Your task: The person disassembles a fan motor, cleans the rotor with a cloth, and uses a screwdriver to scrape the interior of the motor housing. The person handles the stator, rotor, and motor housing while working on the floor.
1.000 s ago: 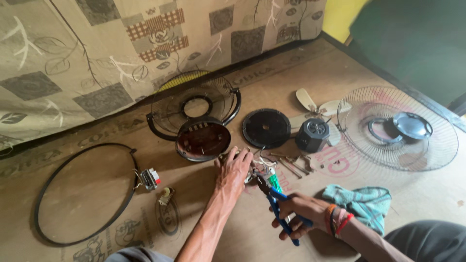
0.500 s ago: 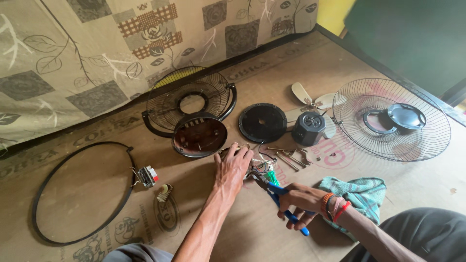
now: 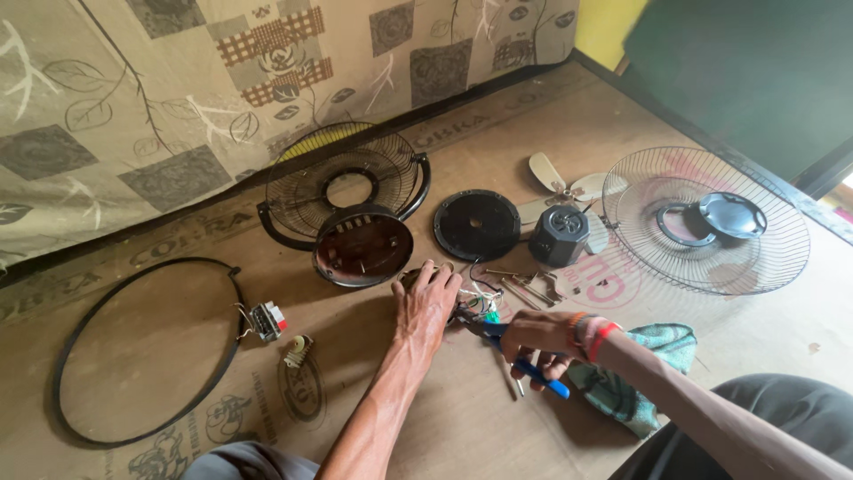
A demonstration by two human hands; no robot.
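Observation:
My left hand (image 3: 426, 307) rests palm down on a small motor part with loose wires (image 3: 475, 300) on the cardboard floor, fingers curled over it. My right hand (image 3: 538, 336) grips blue-handled pliers (image 3: 524, 360), whose jaws point at the wires under my left hand. Red and orange bands sit on my right wrist. Just beyond my left hand lies a dark round motor housing (image 3: 362, 245) with its hollow side up.
A rear fan guard (image 3: 342, 182) leans by the patterned mattress. A black round cover (image 3: 476, 224), black hub (image 3: 559, 235), pale fan blade (image 3: 555, 191) and front grille (image 3: 706, 218) lie to the right. A black ring (image 3: 142, 351), switch block (image 3: 267, 320), screws (image 3: 524, 286) and green cloth (image 3: 635, 387) lie around.
The view has shifted slightly. My right hand with the pliers has moved closer to my left hand, which stays on the wired part.

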